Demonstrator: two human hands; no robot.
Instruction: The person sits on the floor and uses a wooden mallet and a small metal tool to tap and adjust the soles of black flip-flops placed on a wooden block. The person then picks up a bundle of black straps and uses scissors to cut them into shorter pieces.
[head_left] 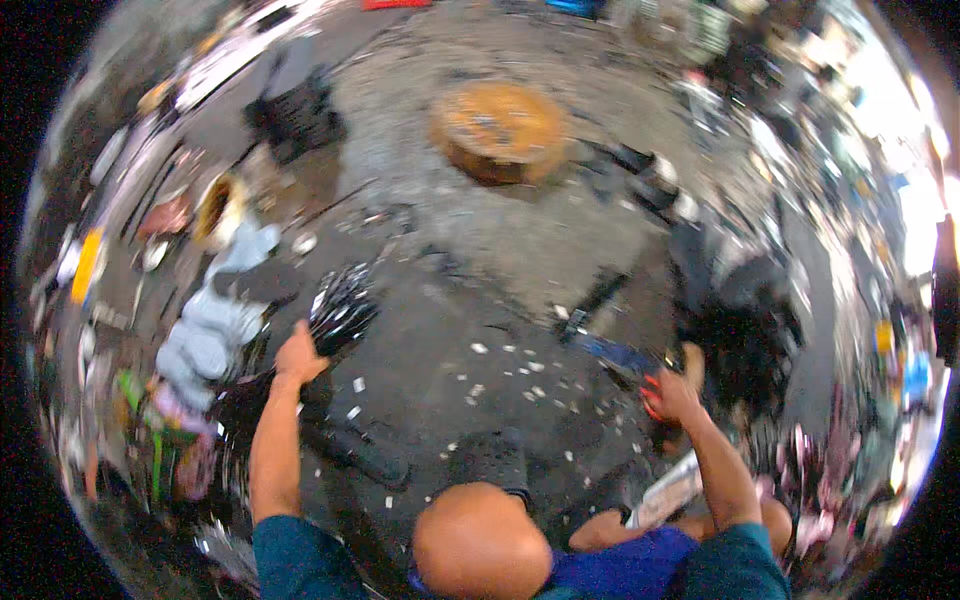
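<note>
My left hand (pixel 301 356) is closed at the near end of a glossy black bundle (pixel 345 308), which looks like loose strands or cables with bright glints. My right hand (pixel 680 396) grips a red-handled tool (pixel 653 394). A long, dark bluish part (pixel 612 352) reaches from it to the upper left, low over the ground. Motion blur hides what kind of tool it is. The hands are well apart, with small white bits (pixel 520 370) scattered on the dark ground between them.
A round, rusty-orange block (pixel 500 128) stands ahead. Pale blue-grey cloth or tubing (pixel 205 330) lies at the left, near a dark crate-like thing (pixel 296 115). A black heap (pixel 745 325) and mixed scrap crowd the right. My bent knee (pixel 482 540) is in front, low down.
</note>
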